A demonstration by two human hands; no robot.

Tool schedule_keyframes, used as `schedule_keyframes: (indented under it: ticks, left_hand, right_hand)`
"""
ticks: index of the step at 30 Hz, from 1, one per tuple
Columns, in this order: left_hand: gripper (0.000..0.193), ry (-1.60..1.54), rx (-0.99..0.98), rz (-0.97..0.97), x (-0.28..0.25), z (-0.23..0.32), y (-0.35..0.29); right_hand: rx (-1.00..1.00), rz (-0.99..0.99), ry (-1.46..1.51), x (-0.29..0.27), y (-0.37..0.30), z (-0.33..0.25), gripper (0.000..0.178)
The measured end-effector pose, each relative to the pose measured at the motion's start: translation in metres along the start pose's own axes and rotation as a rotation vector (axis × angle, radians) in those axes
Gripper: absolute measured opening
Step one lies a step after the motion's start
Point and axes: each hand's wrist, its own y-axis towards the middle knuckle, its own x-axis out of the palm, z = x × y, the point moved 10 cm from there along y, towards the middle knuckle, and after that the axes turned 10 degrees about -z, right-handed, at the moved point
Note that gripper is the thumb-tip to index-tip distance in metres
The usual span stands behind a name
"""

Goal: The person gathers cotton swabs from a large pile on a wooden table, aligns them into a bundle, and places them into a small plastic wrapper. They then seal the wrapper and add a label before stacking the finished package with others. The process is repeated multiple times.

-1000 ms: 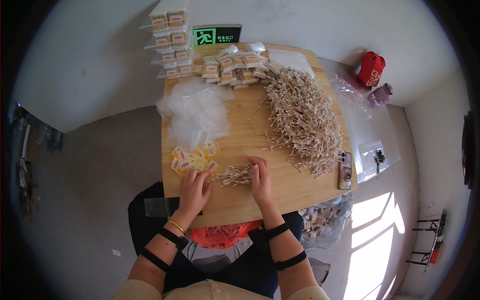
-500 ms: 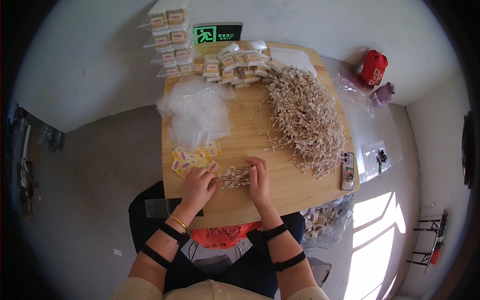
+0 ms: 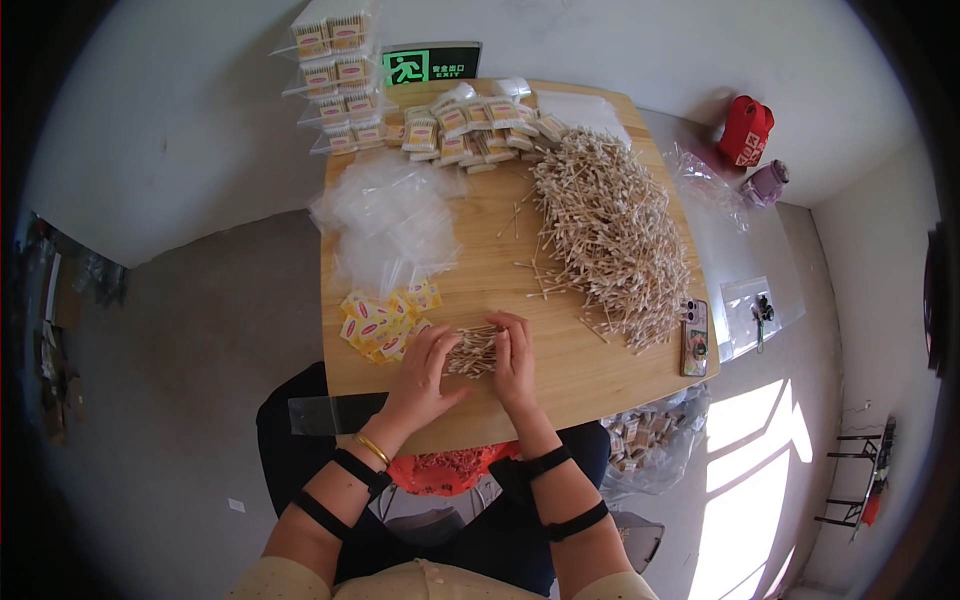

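A small bundle of cotton swabs (image 3: 471,352) lies on the table close in front of me, squeezed between my two hands. Curved fingers of my left hand (image 3: 424,377) press against the bundle's left side, its thumb standing apart. At the right side my right hand (image 3: 514,365) is bent round the swabs, fingertips at their far edge. Just left of my left hand lie yellow and white printed cards (image 3: 378,322), loosely spread. Right of the hands rises a big heap of loose cotton swabs (image 3: 610,240).
Clear plastic bags (image 3: 390,215) lie beyond the cards. Filled swab packs (image 3: 470,128) pile up at the table's back, with more packs stacked (image 3: 340,85) at back left. A phone (image 3: 694,338) rests by the right edge. Below the table hang a red bag (image 3: 440,470) and a bag of packs (image 3: 650,435).
My left hand has moved right, from the printed cards to the left side of the swab bundle. My right hand has stayed almost in place at the bundle.
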Motion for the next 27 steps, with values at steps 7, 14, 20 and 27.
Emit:
schedule_keyframes:
  ticks: [7,14,20,27]
  left_hand:
    - [0.091,0.029,0.031,-0.059,0.030,-0.005,0.018]
    - [0.082,0.008,0.054,-0.069,0.038,-0.002,0.034]
    - [0.083,0.036,0.055,-0.071,0.043,-0.003,0.045]
    - [0.083,0.248,0.002,-0.027,0.005,0.006,0.020]
  right_hand:
    - [-0.030,0.005,0.068,0.008,-0.004,-0.010,0.026]
    - [0.044,0.112,-0.050,-0.031,-0.012,0.008,0.025]
    - [0.026,0.145,-0.192,-0.052,-0.016,0.011,0.021]
    - [0.037,0.167,-0.243,-0.051,-0.018,0.012,0.018]
